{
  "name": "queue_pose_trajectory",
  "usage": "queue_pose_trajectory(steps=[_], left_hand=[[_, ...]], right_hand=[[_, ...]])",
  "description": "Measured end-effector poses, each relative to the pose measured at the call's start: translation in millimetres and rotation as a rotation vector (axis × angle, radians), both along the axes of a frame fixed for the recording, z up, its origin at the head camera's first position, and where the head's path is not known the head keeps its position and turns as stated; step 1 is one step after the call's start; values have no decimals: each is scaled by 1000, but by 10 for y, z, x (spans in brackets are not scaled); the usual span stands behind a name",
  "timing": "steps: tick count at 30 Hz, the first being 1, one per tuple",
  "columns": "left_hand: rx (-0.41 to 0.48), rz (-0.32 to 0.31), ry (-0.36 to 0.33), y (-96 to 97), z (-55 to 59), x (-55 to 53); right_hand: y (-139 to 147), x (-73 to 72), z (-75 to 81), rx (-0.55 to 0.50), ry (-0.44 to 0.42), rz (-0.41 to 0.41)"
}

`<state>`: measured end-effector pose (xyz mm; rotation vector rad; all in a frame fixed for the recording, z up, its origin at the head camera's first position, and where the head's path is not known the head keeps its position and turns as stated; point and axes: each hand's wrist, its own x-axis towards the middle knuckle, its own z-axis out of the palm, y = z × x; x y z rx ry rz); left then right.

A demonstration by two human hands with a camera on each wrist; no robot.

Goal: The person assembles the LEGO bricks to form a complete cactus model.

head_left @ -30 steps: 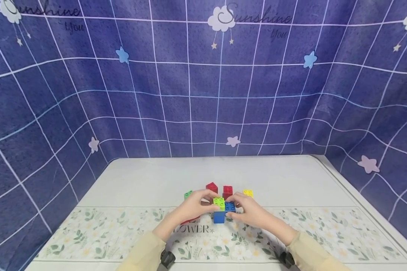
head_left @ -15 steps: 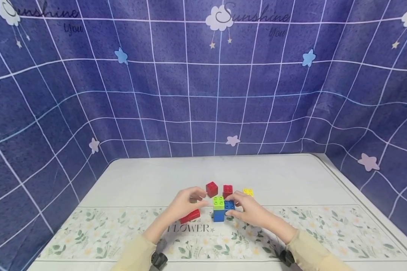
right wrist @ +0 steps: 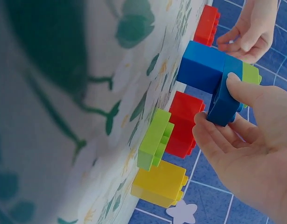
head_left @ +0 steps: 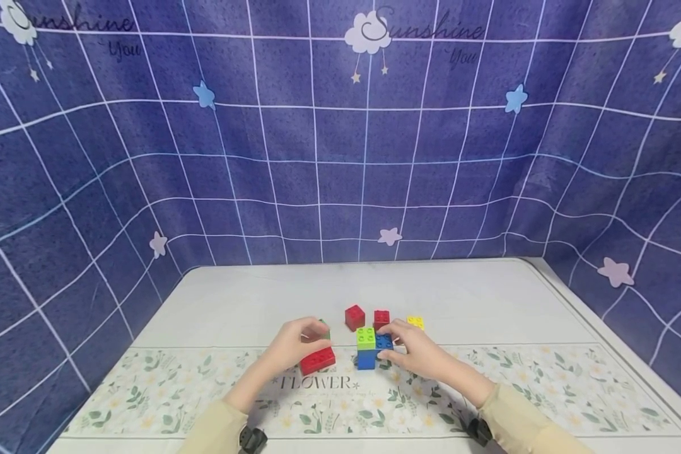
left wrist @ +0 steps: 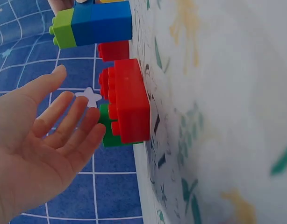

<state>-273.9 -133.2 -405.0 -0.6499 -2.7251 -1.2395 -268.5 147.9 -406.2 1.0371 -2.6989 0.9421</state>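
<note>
My right hand (head_left: 413, 353) pinches a dark blue brick (right wrist: 223, 100) between thumb and fingers. That brick lies across the top of a taller blue brick (right wrist: 202, 66) and juts out to the right. A lime green brick (head_left: 366, 338) caps its other end. My left hand (head_left: 295, 345) is apart from this stack, over on the left, holding nothing, its fingers loosely bent in the left wrist view. Close to its fingertips lie a long red brick (left wrist: 132, 100), studs up, and a green brick (left wrist: 108, 133) behind it, partly hidden by the hand in the head view.
Behind the stack stand two red bricks, one turned at an angle (head_left: 354, 317) and one straight (head_left: 381, 318). A yellow brick (head_left: 415, 322) is farther right. Near it is a flat lime brick (right wrist: 155, 140), which my right hand hides in the head view. A blue checked curtain (head_left: 340, 157) encloses the table.
My left hand has let go of the stack's lime brick and moved left to beside the long red brick. My right hand has kept its grip and place.
</note>
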Motion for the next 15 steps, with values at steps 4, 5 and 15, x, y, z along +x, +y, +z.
queue_pose_trajectory(steps=[4, 5, 15], left_hand=[[-15, 18, -22, -39, -4, 12], [-21, 25, -28, -47, -2, 15], [-26, 33, -120, -124, 8, 52]], right_hand=[[5, 0, 0, 6, -9, -3], [7, 1, 3, 7, -14, -3], [9, 14, 23, 15, -29, -8]])
